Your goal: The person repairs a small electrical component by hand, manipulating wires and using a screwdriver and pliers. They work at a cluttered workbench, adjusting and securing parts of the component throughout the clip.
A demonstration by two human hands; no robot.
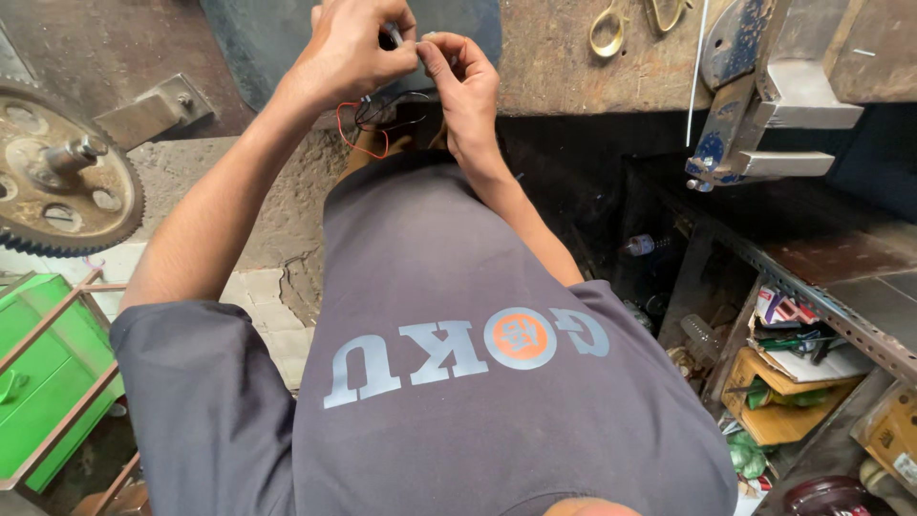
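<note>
The biggest hazard sits off your left elbow: the toothed gear wheel (pixel 57 172) on its shaft is close to your left forearm, and a careless swing of that arm could scrape it across the teeth. On the other side, the blue-painted bench vise (pixel 764 96) juts out over the metal shelf rack (pixel 831 306), and its steel jaw edges stand near your right arm; pull back sharply and I judge you could knock against them.

The worn surface (pixel 564 67) in front of you carries a pair of scissors (pixel 606 31) with yellowish handles, lying well apart from your hands, so they pose little risk unless you reach blindly.

Your left hand (pixel 349 53) is closed, its fingertips pinched on a small pale part, and your right hand (pixel 463 86) is pinched shut against it, fingertip to fingertip, held up in front of your chest at the surface's edge. From them hang thin wires (pixel 377 119), one red, the rest black, looping loose below your wrists. The loop could snag on your shirt or a thumb, and a tug there may pull the strands out of your pinch. What exactly sits between your fingertips is too small to tell.
</note>
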